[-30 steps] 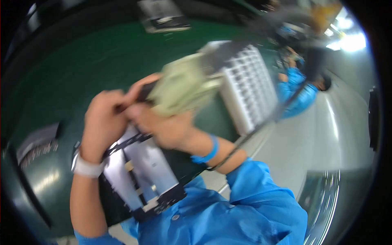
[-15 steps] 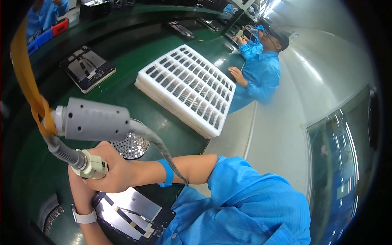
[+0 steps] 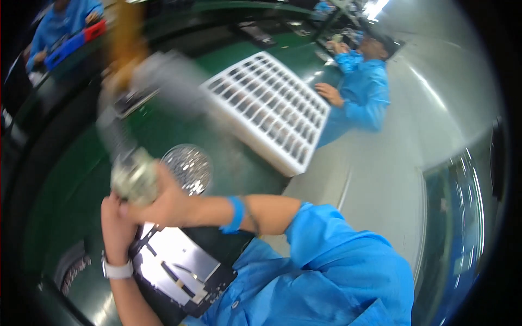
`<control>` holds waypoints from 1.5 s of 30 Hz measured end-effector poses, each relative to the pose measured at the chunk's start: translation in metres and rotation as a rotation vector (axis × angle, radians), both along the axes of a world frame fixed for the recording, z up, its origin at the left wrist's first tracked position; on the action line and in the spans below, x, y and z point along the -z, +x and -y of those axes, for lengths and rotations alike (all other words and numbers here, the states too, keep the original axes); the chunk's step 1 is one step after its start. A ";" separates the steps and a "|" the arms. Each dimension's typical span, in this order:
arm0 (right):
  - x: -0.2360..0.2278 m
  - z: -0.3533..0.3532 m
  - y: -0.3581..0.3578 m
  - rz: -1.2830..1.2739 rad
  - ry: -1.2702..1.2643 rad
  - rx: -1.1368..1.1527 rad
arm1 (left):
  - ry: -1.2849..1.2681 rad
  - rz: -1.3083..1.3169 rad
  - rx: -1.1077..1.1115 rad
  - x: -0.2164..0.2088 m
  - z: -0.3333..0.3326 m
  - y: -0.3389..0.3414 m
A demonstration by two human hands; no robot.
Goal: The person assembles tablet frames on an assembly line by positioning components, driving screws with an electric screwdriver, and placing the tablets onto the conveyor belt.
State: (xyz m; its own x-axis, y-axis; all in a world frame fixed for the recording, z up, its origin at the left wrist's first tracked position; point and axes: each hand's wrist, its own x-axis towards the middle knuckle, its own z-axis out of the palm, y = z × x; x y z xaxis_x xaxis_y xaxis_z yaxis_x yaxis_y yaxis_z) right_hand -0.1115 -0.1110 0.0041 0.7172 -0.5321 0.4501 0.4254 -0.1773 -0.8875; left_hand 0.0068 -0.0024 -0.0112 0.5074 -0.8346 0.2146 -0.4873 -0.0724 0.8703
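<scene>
My right hand (image 3: 167, 200) is wrapped round a pale electric screwdriver (image 3: 135, 176), blurred by motion, whose cable runs up from its top. Close under it, my left hand (image 3: 116, 220) has its fingers curled in and touches the right hand; whatever they pinch is hidden. Below both hands lies an opened tablet-like device (image 3: 174, 261), with a shiny silver panel, dark edges and ribbon cables. A round metal dish (image 3: 190, 169) of small shiny screws sits just beyond my right hand.
A white foam tray (image 3: 266, 106) with many slots stands on the green bench. A blurred grey cylinder (image 3: 171, 81) hangs from a yellow strap (image 3: 126, 46) over the bench. One co-worker (image 3: 361, 89) is at the right, another (image 3: 62, 27) at the far left. A curved brush (image 3: 70, 266) lies lower left.
My hands and the screwdriver have moved away from me and slightly right. The hanging cylinder has swung the same way, and more of the screw dish shows. The whole view has shifted a little.
</scene>
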 end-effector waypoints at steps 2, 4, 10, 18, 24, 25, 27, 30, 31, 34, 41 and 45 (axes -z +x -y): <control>-0.041 0.006 -0.013 0.060 0.399 -0.096 | 0.026 0.012 0.088 -0.011 0.009 -0.003; -0.059 0.032 -0.031 -0.008 0.193 0.010 | 0.037 -0.083 0.100 -0.013 0.018 -0.009; -0.048 0.058 -0.040 -0.023 0.237 0.149 | 0.157 -0.105 0.040 -0.027 0.008 -0.011; -0.038 0.062 -0.046 -0.059 0.175 0.212 | 0.100 -0.138 0.061 -0.027 0.002 -0.011; -0.037 0.075 -0.052 -0.066 0.095 0.231 | 0.090 0.484 0.212 -0.057 -0.027 -0.038; -0.038 0.076 -0.052 -0.091 0.150 0.209 | 0.186 0.562 0.226 -0.059 -0.033 -0.045; -0.036 0.076 -0.051 -0.085 0.164 0.230 | 0.228 0.630 0.192 -0.052 -0.035 -0.057; -0.034 0.080 -0.053 -0.082 0.156 0.253 | 0.261 0.708 0.154 -0.040 -0.035 -0.061; -0.034 0.081 -0.054 -0.084 0.140 0.254 | 0.251 0.717 0.138 -0.037 -0.036 -0.062; -0.036 0.078 -0.050 -0.080 0.161 0.293 | 0.233 0.708 0.120 -0.033 -0.037 -0.062; -0.037 0.075 -0.047 -0.075 0.168 0.237 | 0.227 0.719 0.091 -0.037 -0.037 -0.062; -0.038 0.071 -0.048 -0.067 0.174 0.242 | 0.217 0.651 0.150 -0.050 -0.052 -0.062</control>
